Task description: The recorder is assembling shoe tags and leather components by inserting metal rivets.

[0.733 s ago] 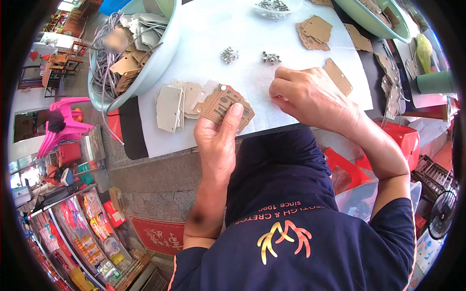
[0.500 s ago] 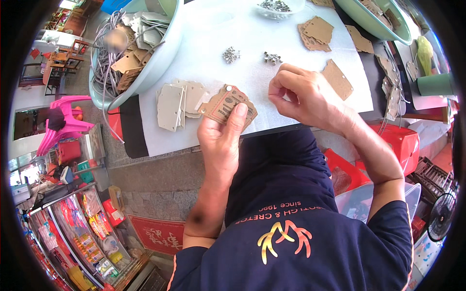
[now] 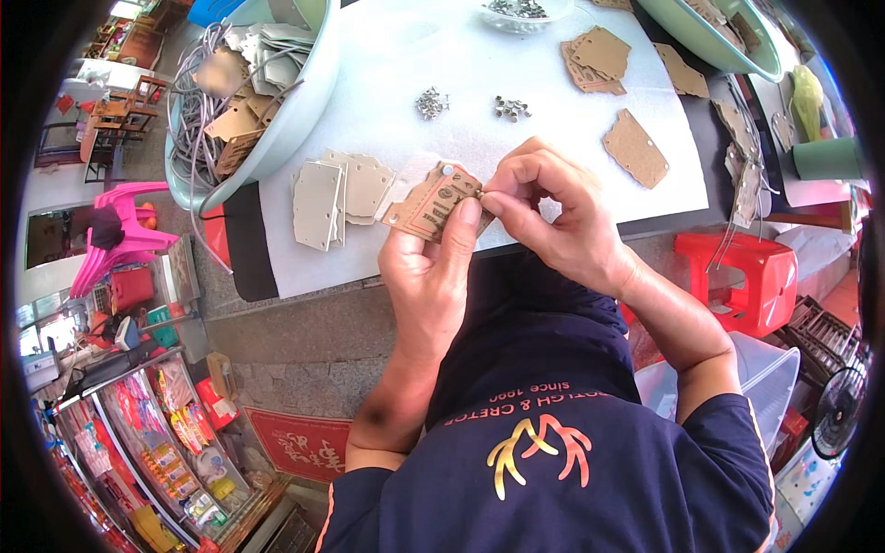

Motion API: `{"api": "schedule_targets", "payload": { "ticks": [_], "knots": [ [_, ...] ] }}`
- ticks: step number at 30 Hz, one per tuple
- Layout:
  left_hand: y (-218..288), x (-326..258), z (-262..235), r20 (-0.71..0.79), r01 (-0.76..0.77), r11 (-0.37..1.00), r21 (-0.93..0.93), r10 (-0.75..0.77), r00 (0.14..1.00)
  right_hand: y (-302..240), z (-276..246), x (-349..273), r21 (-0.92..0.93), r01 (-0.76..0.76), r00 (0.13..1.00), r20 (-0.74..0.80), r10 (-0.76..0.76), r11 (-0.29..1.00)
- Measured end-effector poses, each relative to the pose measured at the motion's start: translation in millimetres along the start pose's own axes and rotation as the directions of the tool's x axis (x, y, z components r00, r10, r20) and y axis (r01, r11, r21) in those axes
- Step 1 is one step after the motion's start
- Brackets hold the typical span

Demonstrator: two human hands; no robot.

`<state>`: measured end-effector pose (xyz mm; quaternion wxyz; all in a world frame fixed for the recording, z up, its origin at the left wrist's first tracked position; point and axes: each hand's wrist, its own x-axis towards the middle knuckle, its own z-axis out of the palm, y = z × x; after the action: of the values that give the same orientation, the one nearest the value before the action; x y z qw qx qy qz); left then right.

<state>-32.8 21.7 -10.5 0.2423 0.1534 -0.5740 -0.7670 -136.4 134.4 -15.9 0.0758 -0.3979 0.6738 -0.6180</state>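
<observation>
My left hand (image 3: pixel 433 272) grips a brown, shaped cardboard tag (image 3: pixel 426 205) with dark print, thumb across its face. A small round metal stud (image 3: pixel 448 170) shows at its top edge. My right hand (image 3: pixel 562 207) is closed in a pinch at the tag's right edge; what sits between those fingertips is too small and hidden to name. Beyond the hands lie two little heaps of metal pieces, one of silvery studs (image 3: pixel 430 104) and one of clip-like bits (image 3: pixel 512 109). Pale blank tags (image 3: pixel 319 205) overlap left of my left hand, on the white sheet (image 3: pixel 387 74).
A pale green basin (image 3: pixel 318 101) with grey cords and tags stands at the left. Brown tags (image 3: pixel 601 53) lie at the far right, a single one (image 3: pixel 636 149) nearer. A clear dish (image 3: pixel 527 20) holds metal pieces. A red stool (image 3: pixel 747 281) stands to the right.
My right hand has come left and down from beside the clip-like heap to the tag's right edge, its fingertips now meeting it. The left hand still grips the tag, shifted slightly.
</observation>
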Motion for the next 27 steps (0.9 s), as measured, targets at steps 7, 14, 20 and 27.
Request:
{"api": "schedule_targets", "payload": {
  "ticks": [7, 14, 20, 27],
  "knots": [
    [-1.2, -1.8, 0.7, 0.008, -0.036, 0.999, 0.030, 0.036, 0.999, 0.1, 2.0, -1.7, 0.033, 0.036, 0.999, -0.022, -0.035, 0.999],
    [-0.1, -3.5, 0.5, 0.000, -0.031, 0.999, 0.027, 0.031, 1.000, -1.0, 3.3, -4.6, 0.031, 0.019, 0.999, -0.030, -0.018, 0.999],
    [0.3, -4.7, 0.0, 0.033, -0.071, 0.996, 0.051, 0.070, 0.997, -1.8, 1.8, -5.8, 0.015, -0.046, 0.998, 0.040, 0.045, 0.999],
    [-2.8, -4.6, 0.9, 0.006, -0.089, 0.991, 0.100, 0.089, 0.996, 2.1, 3.7, -7.9, 0.119, -0.051, 0.999, -0.011, 0.053, 0.992]
  ]
}}
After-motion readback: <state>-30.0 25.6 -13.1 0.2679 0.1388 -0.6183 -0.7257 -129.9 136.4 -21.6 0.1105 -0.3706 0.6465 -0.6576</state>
